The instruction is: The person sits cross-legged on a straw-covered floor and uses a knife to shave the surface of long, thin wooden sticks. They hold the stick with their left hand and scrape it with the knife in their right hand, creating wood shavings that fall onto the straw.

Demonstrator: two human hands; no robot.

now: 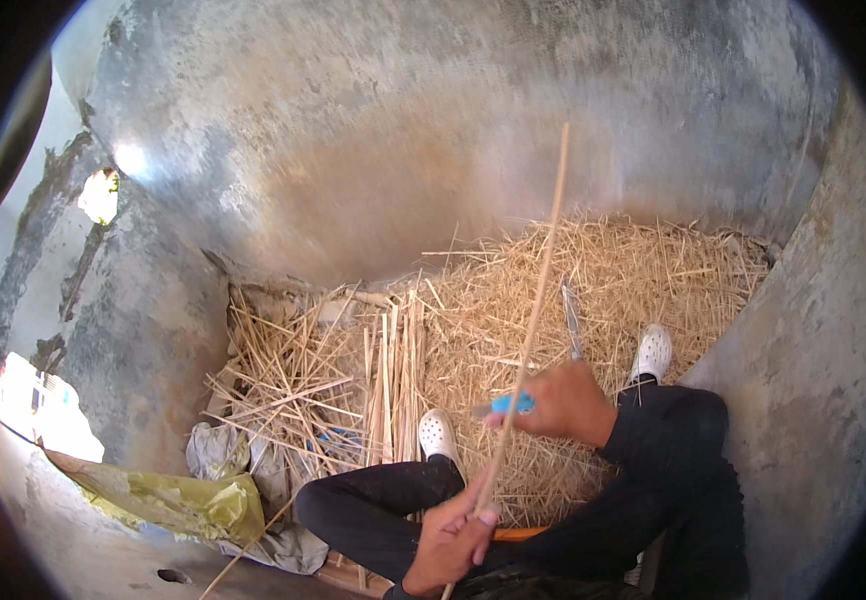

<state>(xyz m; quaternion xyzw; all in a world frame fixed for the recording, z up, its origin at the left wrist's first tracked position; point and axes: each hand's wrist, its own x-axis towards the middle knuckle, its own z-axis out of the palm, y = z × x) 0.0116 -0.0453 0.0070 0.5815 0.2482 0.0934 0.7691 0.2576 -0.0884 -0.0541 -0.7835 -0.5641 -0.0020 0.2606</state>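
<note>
A long, thin bamboo strip (545,265) slants up and away from my lap toward the far wall. My left hand (453,533) is closed around its lower part. My right hand (565,402) grips a blue-handled knife (513,402); a short grey end, which looks like its blade, sticks out to the left beside the strip. Just beyond my right hand, a narrow metal tool (572,318) lies over the shavings; whether it touches the hand I cannot tell.
Pale shavings (653,270) cover the floor under my white clogs (438,435). Loose strips (293,365) and a row of longer strips (390,375) lie at left, near a yellow sack (203,503). Grey walls (403,130) enclose the space, with holes on the left side.
</note>
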